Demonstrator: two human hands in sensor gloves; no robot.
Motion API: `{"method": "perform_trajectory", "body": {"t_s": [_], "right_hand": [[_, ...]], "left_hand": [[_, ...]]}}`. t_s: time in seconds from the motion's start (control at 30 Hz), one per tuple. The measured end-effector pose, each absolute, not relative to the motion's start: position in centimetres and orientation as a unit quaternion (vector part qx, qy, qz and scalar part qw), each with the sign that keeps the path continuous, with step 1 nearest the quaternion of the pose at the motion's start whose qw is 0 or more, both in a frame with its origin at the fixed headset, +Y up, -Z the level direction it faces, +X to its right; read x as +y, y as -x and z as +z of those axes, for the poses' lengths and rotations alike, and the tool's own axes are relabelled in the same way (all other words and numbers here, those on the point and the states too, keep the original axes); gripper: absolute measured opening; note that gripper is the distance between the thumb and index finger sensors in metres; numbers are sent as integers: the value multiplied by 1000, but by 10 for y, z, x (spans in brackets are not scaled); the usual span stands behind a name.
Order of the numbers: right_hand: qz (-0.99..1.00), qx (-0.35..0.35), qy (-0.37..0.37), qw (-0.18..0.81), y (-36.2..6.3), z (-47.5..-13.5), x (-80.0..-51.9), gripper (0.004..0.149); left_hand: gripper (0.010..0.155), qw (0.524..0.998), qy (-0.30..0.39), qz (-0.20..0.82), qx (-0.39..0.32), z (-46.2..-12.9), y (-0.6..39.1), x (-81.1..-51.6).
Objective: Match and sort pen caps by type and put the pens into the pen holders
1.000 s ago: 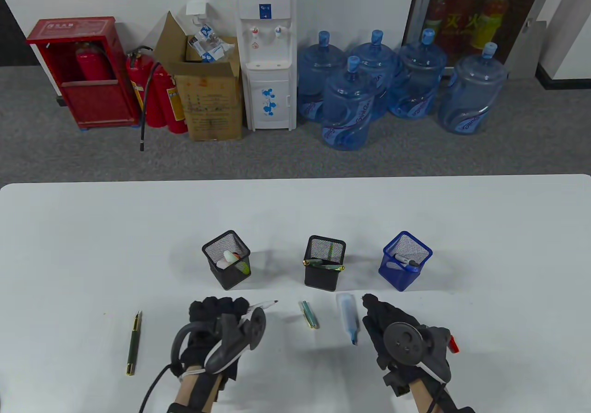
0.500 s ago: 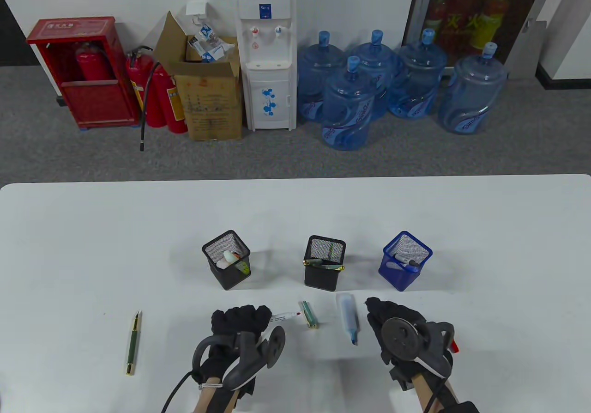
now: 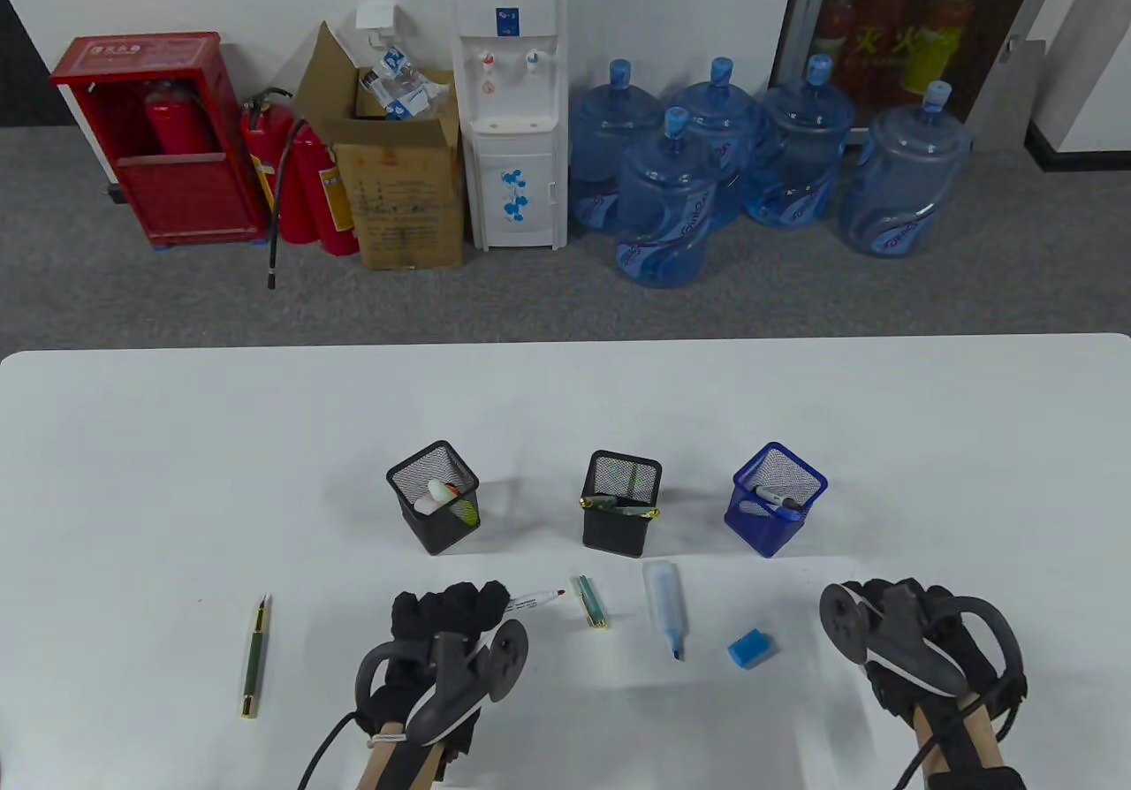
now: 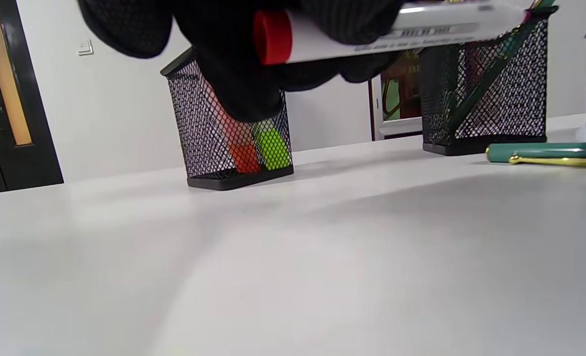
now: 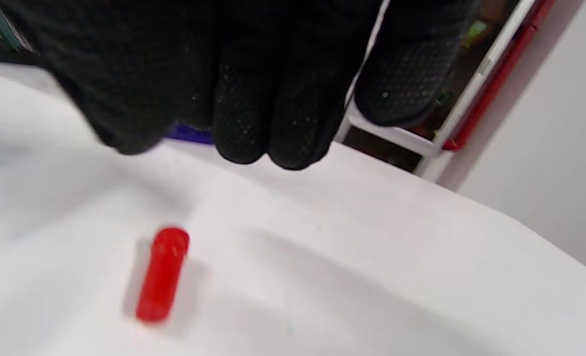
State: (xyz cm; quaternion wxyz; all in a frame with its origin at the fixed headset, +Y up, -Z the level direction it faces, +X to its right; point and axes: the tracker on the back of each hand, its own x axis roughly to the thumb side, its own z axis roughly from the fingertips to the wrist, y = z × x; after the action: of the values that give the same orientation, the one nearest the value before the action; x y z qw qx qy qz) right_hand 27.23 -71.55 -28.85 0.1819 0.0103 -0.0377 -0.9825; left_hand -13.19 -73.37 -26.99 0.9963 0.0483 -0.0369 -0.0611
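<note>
Right hand (image 3: 919, 640) has shifted rightward off the blue highlighter (image 3: 666, 607), fingers relaxed and empty above a red cap (image 5: 162, 273). A blue cap (image 3: 751, 649) now lies exposed to its left. Left hand (image 3: 451, 626) still grips the uncapped red-ended marker (image 3: 537, 599); capping it appears next, holders (image 3: 433, 509) beyond.

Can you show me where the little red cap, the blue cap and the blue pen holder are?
red cap (image 5: 162, 274): right wrist view, middle of its side.
blue cap (image 3: 751, 649): table view, its top face.
blue pen holder (image 3: 767, 529): table view, front mesh wall.
</note>
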Motion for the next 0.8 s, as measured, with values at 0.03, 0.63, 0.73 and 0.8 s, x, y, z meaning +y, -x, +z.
{"method": "perform_trajectory", "body": {"t_s": [0.03,0.63,0.73,0.8], "right_hand": [[-983,-51,-27,175,-274,-289,-720,63],[-991,-9,-26,132,-270,-286,-743,53],[-997,41,2,60,-254,-284,-720,52],[-998,65,24,-15,-239,-282,-709,51]], "left_hand": [[56,996,-48,-60,-37,-270,132,-734],[57,996,-56,-39,-59,-268,127,-733],[57,995,-79,-10,-62,-266,128,-728],[57,993,-98,0,-63,-264,127,-724]]}}
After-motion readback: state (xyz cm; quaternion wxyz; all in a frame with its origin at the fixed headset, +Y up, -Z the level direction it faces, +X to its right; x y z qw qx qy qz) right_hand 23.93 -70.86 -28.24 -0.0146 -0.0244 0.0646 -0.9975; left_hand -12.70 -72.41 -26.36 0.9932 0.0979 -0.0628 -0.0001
